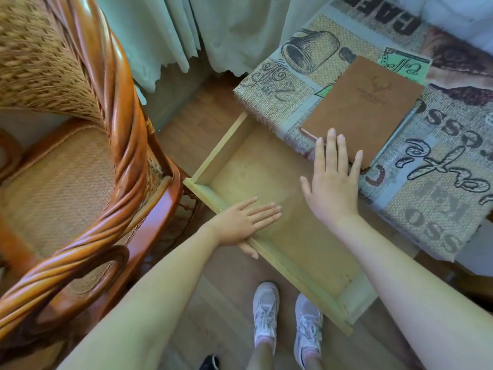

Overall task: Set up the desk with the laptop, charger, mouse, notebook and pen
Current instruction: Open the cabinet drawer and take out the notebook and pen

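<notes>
Notebook [365,108] lay just ahead of the right hand [333,182] on the bench [426,198], the open drawer [269,265] below.

Right-hand fingers [330,145] were straight and spread, holding nothing, their tips at the notebook's near short edge; whether they touched the cover could not be told. The notebook's long axis ran away from that hand, slanting up and to the right across the printed cloth [293,84]. The left hand [240,222] was farther off, flat and open over the drawer's front rail, thumb under the rail. The drawer showed only bare board. The right hand seemed the likelier one to shift the notebook. No laptop, charger, mouse or pen was in view.
</notes>
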The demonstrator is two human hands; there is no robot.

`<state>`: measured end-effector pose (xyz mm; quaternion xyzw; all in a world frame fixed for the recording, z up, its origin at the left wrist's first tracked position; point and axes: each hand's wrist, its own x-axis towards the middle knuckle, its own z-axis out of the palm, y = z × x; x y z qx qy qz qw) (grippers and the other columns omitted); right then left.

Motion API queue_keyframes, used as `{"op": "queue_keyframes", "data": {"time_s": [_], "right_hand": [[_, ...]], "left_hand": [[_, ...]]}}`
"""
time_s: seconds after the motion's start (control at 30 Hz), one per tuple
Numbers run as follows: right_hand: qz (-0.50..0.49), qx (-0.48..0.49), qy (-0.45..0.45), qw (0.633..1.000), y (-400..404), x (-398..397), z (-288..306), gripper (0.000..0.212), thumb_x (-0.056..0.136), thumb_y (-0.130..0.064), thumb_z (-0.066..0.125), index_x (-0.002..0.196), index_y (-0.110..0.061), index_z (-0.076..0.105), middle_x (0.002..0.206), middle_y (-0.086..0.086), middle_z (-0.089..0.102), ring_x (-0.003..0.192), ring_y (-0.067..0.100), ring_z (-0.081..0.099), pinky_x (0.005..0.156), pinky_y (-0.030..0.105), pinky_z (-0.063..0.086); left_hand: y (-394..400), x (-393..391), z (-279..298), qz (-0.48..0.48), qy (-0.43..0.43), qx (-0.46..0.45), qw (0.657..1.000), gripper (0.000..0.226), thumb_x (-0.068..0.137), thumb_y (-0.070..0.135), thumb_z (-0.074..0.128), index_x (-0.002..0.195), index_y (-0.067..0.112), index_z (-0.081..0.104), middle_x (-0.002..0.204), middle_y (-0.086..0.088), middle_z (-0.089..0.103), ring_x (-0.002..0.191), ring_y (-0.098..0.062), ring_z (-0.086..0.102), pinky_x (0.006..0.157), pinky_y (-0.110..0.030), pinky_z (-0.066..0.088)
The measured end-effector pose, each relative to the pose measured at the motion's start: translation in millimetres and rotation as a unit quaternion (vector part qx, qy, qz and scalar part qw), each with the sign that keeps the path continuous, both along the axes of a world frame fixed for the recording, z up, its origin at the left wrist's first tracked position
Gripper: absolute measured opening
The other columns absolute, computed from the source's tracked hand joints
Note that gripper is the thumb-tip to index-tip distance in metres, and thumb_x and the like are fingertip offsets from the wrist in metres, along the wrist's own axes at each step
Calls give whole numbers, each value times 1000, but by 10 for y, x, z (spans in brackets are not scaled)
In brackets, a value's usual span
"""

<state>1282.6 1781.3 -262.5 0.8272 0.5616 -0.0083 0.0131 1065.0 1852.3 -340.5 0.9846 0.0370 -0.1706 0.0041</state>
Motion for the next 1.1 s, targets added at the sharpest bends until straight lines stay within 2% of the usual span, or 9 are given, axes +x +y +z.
{"op": "queue_keyframes", "data": {"time_s": [0.1,0.2,0.3,0.4,0.53,0.7,0.87,1.03,1.1], "right_hand": [[1,-6,2,1000,29,47,-8,84,88,-37,54,149,-3,9,158,18,5,145,33,5,113,61,9],[3,-5,-2,1000,22,54,-23,84,87,-38,54,149,-3,9,158,18,7,145,34,8,112,60,11],[2,4,3,1000,19,59,-17,82,87,-38,54,149,-3,12,157,18,10,145,33,11,112,59,14],[2,19,17,1000,12,88,-15,77,90,-38,51,149,-4,15,158,16,12,145,31,13,113,57,16],[3,41,36,999,-14,135,-11,71,94,-40,44,148,-4,17,158,14,14,145,27,13,115,54,15],[-11,44,40,998,-67,198,1,68,94,-41,42,148,-4,20,157,15,16,145,28,14,115,55,14],[-9,33,21,999,-126,309,-11,67,96,-42,40,148,-4,21,157,15,16,145,28,14,115,55,14],[-18,19,8,1000,-144,416,-20,68,95,-46,33,148,-5,20,157,15,17,145,28,13,115,55,14],[-23,16,12,1000,-138,463,-27,69,95,-49,31,148,-6,20,157,16,16,145,29,12,115,54,13]], "left_hand": [[9,-23,-10,-46,-22,30,998,102,77,77,24,151,9,12,158,-3,15,145,-17,18,115,-43,8],[-23,-86,-69,-80,-85,79,990,76,90,50,44,150,10,21,157,-4,26,143,-18,24,114,-45,19],[-49,-69,-48,-119,-121,101,980,58,94,29,36,148,11,29,155,-7,30,142,-20,28,114,-50,23],[4,-42,61,-134,-130,121,975,61,97,39,27,150,10,24,155,-10,28,144,-24,24,114,-55,20],[114,101,306,-113,-185,154,964,85,91,68,30,152,10,17,157,-12,23,145,-25,18,112,-56,21],[194,496,443,-53,-208,220,952,98,80,66,51,152,10,15,158,-9,18,146,-23,16,114,-60,8],[317,1039,579,49,-219,223,949,129,57,78,56,152,4,7,159,-11,9,147,-23,12,114,-56,13],[448,1404,585,65,-270,240,930,85,83,45,55,151,7,20,157,-8,23,145,-20,20,115,-49,18],[519,1469,573,30,-263,221,939,88,82,41,63,150,6,20,157,-9,23,145,-21,20,115,-49,22]]}}
